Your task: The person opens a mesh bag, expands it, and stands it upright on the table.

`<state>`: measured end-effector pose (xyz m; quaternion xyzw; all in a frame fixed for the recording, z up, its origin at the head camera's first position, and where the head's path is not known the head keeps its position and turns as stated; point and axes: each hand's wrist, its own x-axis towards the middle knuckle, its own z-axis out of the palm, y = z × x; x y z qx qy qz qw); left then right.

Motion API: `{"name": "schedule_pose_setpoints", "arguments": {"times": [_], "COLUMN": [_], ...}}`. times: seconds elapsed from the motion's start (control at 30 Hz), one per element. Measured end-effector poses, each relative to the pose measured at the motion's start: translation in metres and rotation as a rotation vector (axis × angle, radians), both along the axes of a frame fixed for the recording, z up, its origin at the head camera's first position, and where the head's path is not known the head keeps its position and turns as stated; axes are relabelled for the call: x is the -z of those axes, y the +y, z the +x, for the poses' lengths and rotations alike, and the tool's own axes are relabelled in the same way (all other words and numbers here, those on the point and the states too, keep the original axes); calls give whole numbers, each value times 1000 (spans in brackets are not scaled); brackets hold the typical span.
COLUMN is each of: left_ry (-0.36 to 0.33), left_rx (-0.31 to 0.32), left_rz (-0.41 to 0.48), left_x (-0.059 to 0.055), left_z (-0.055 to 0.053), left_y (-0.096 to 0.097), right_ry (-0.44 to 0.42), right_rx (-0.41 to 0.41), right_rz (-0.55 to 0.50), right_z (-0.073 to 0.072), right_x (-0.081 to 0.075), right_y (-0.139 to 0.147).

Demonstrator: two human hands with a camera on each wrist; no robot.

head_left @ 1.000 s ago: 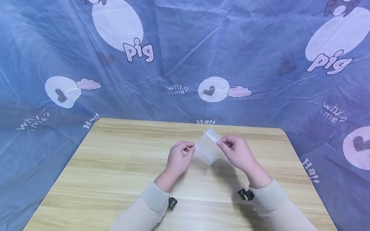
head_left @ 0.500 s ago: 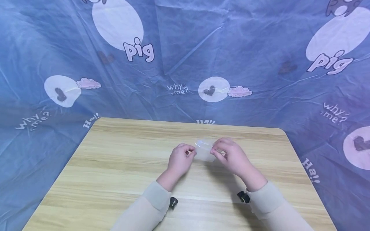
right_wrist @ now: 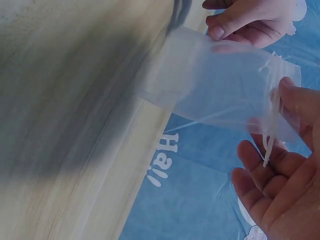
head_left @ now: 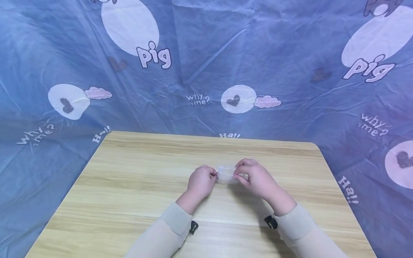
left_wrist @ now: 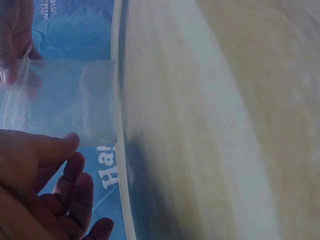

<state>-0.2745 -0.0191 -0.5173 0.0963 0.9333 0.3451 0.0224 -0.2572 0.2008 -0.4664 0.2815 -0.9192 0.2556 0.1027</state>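
Note:
A small sheer white drawstring pouch (head_left: 225,176) is stretched between both hands over the middle of the table. Its see-through body (right_wrist: 220,82) hangs flat, and a thin white cord (right_wrist: 270,135) dangles at its mouth in the right wrist view. My left hand (head_left: 200,182) pinches one side edge of the pouch between thumb and fingertips. Across from it, my right hand (head_left: 258,181) pinches the mouth end near the cord, thumb on the near face. The left wrist view shows the pouch (left_wrist: 60,97) held up above the tabletop with nothing visible inside.
A wood-grain table (head_left: 135,200) spreads beneath both arms. Behind and around it hangs a blue printed cloth (head_left: 200,64). Each sleeve cuff carries a small black device (head_left: 271,222) at the wrist.
The pouch has come down and been turned from a tilted diamond to a flatter, nearly level pose. My right hand has moved left and down, closer to the left hand, which has dropped slightly.

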Motion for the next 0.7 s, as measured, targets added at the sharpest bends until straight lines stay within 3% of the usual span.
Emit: {"name": "schedule_pose_setpoints", "arguments": {"times": [0.47, 0.7], "left_ry": [-57, -52], "left_rx": [36, 38], "left_rz": [-46, -39], "left_x": [0, 1], "left_z": [4, 3], "left_y": [-2, -3], "right_ry": [-42, -20], "right_rx": [-11, -16], "right_rz": [51, 43], "right_z": [3, 7], "right_x": [-1, -4], "right_y": [-2, -6]}}
